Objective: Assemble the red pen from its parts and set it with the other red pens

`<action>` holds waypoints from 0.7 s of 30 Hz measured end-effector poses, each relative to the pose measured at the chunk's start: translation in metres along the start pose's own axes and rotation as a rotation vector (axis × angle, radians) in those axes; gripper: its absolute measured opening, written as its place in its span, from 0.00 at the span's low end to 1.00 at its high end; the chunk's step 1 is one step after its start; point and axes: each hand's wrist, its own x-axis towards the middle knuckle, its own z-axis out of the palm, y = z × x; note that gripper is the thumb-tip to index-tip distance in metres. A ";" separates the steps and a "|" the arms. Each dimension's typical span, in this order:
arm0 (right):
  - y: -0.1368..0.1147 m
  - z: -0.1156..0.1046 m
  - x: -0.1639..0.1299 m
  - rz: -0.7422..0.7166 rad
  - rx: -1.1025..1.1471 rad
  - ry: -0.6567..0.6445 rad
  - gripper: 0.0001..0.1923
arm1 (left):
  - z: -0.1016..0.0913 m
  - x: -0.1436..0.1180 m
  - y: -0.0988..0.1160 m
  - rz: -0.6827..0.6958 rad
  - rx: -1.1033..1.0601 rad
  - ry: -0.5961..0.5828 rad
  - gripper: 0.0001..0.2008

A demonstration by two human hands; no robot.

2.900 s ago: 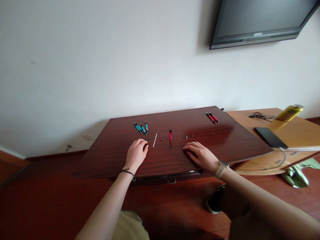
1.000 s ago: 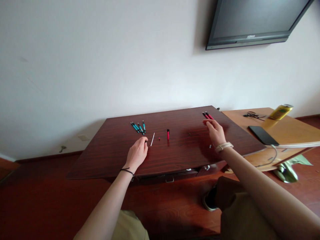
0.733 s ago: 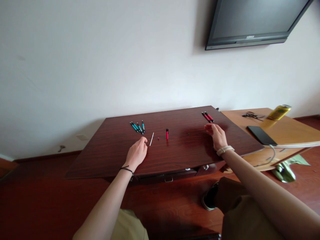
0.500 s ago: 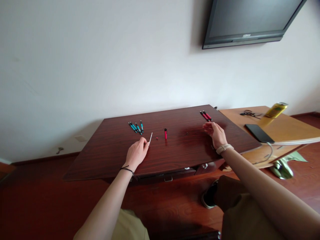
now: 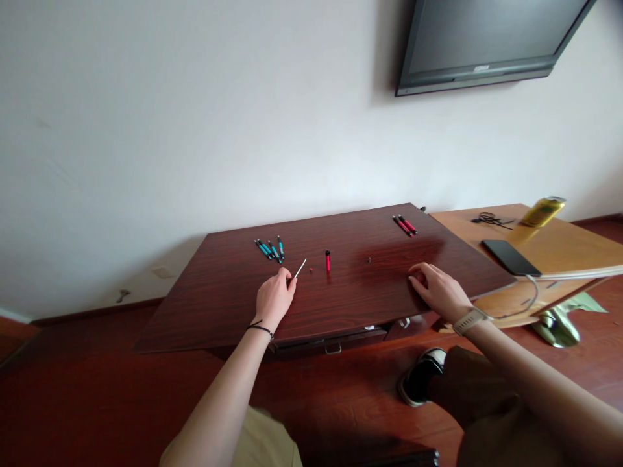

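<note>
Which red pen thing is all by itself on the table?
The short red piece in the middle of the dark table. The other red pens lie as a pair at the far right corner, side by side.

Dark wooden table at frame centre carries teal pens upper left, one red pen centre and two red pens upper right. A thin white rod lies between the teal pens and the centre red pen.

The right hand drew back from the red pens; the left hand lifted the white refill.
</note>
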 end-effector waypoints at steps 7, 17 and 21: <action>-0.003 0.007 0.006 -0.079 0.010 -0.002 0.11 | -0.002 0.000 -0.005 -0.063 0.039 -0.029 0.10; -0.011 -0.007 0.007 -0.153 0.238 -0.173 0.16 | -0.025 -0.018 -0.061 -0.076 0.048 -0.096 0.11; -0.006 -0.012 0.004 -0.123 0.315 -0.207 0.14 | -0.033 -0.030 -0.082 0.017 -0.026 -0.124 0.11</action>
